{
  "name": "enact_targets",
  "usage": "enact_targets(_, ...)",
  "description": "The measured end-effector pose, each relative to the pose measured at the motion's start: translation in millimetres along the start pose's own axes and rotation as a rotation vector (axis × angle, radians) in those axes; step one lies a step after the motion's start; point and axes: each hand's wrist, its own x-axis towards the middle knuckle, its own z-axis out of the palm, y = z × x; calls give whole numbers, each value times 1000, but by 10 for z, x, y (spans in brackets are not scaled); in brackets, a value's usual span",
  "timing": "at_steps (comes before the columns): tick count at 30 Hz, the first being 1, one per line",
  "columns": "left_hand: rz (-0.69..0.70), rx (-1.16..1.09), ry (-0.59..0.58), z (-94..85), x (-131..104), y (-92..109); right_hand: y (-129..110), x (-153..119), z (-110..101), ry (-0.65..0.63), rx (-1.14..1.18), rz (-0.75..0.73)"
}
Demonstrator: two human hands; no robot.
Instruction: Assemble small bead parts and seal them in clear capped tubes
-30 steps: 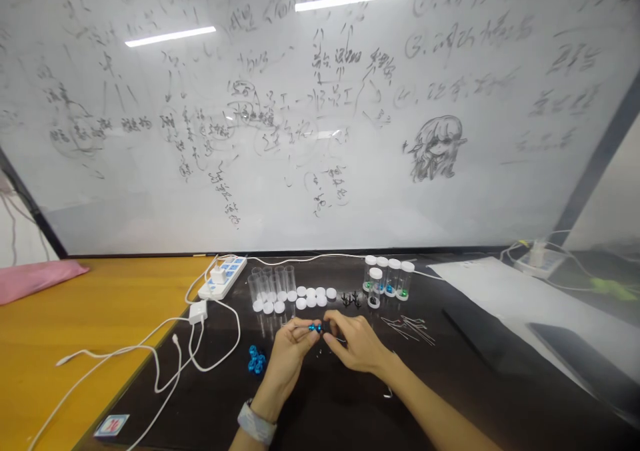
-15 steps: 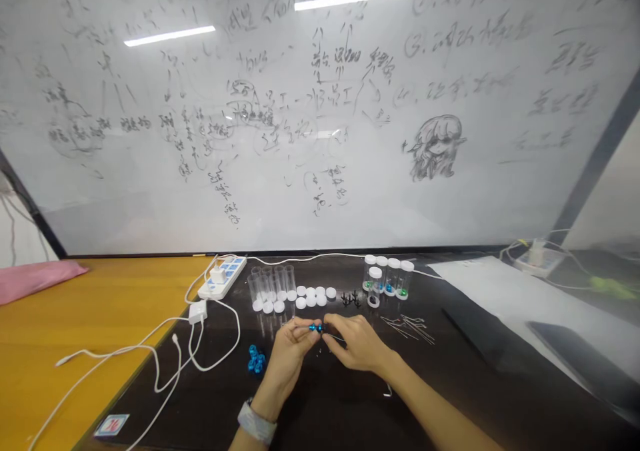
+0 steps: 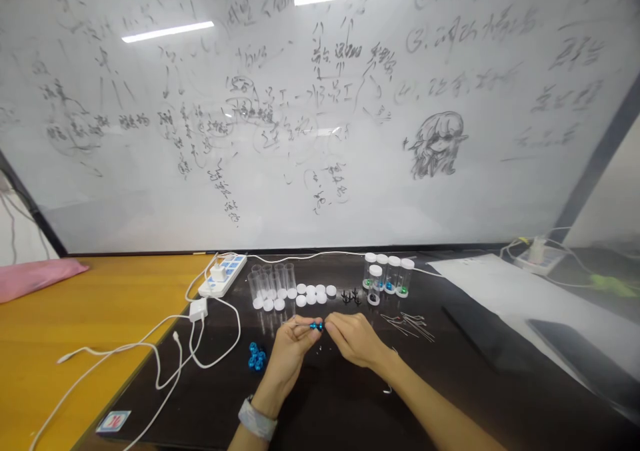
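Note:
Between the fingertips of my left hand [image 3: 291, 348] is a small shiny blue metallic piece [image 3: 317, 326] with rounded ends, held in a pinch. Closed fingers of my right hand [image 3: 357, 340] meet its right end; whatever they grip is hidden. More blue metallic pieces [image 3: 257, 357] lie clustered on the dark table, left of my left wrist. Beyond my hands stand clear tubes [image 3: 273, 282] on white bases, with loose white caps [image 3: 311, 295] and small black branched pieces [image 3: 351, 297] beside them. Thin wire pins [image 3: 414, 326] lie to the right of my right hand.
Capped clear tubes [image 3: 393, 278] holding small coloured parts stand at the back. A white power strip [image 3: 223, 276] and tangled white cables [image 3: 157, 364] occupy the left. To the right lie white paper [image 3: 480, 278] and a dark flat object [image 3: 575, 351]. A whiteboard [image 3: 350, 211] rises behind.
My right thumb has moved up against the other fingers, closing the gap that showed a thin wire there. My left hand stays nearly still with the blue piece.

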Motion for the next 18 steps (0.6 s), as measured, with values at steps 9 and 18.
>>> enact_targets(9, 6, -1, 1, -9, 9, -13, 0, -8, -41, -12, 7, -42)
enact_targets(18, 14, -20, -17, -21, 15, -24, -6, -12, -10, -4, -7, -14)
